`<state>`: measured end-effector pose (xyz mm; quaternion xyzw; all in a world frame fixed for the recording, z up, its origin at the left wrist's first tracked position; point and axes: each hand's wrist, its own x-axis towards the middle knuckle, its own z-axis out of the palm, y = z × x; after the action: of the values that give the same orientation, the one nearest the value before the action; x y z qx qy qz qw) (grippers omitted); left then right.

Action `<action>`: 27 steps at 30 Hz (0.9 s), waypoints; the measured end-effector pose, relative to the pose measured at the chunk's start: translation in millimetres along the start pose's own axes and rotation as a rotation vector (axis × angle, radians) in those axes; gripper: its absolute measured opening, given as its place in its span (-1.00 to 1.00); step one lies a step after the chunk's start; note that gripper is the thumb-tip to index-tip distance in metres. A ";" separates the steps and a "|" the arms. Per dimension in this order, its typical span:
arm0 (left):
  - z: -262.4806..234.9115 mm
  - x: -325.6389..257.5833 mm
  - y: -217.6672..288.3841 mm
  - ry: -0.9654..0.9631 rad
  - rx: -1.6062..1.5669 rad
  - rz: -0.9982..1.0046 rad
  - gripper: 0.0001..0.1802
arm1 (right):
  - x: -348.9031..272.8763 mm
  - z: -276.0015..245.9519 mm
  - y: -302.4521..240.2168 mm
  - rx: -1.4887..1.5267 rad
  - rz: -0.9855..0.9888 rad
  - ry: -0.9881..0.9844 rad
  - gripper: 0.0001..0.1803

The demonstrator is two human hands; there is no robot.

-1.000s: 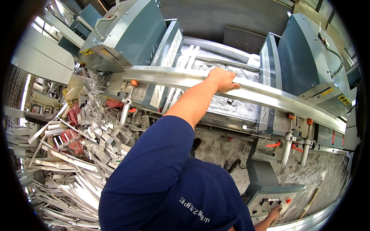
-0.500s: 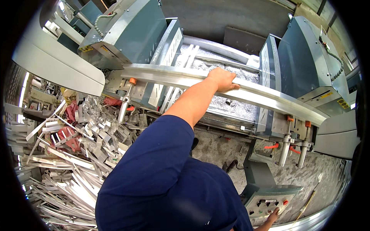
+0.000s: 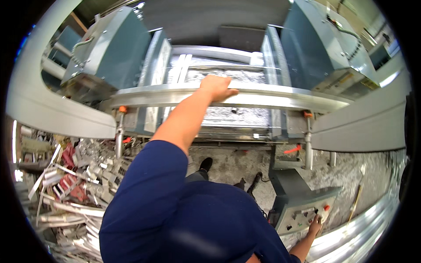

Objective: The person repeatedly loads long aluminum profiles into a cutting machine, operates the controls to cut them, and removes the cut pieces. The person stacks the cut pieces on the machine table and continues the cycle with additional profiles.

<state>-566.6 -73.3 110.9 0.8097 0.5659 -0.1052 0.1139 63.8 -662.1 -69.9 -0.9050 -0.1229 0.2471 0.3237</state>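
While the left hand (image 3: 217, 88) clasped the long silver metal bar (image 3: 280, 100), boxy blue-grey metal housings (image 3: 117, 50) behind its ends, the right hand (image 3: 315, 225), its grip unclear, was at the grey control panel (image 3: 302, 213) this side of the bar; slackened left fingers might have let it skew.

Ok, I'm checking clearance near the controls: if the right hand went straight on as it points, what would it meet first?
The right hand would likely meet the control panel, around the black knob near the red button; depth is unclear, so it may be touching now.
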 end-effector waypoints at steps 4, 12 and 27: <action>2.8 2.2 3.4 0.043 0.028 0.010 -0.26 | -16.7 4.9 -14.4 -0.044 -0.016 0.046 -0.22; 7.0 3.8 5.8 0.137 0.066 0.014 -0.31 | -30.5 7.2 -26.4 -0.286 0.004 0.154 -0.16; 11.1 1.5 2.4 0.148 0.074 0.016 -0.32 | -39.7 16.3 -44.3 -0.216 0.038 0.112 -0.16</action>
<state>-564.2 -76.1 100.1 0.8235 0.5620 -0.0651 0.0428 18.8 -635.0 -37.6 -0.9493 -0.1131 0.1874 0.2258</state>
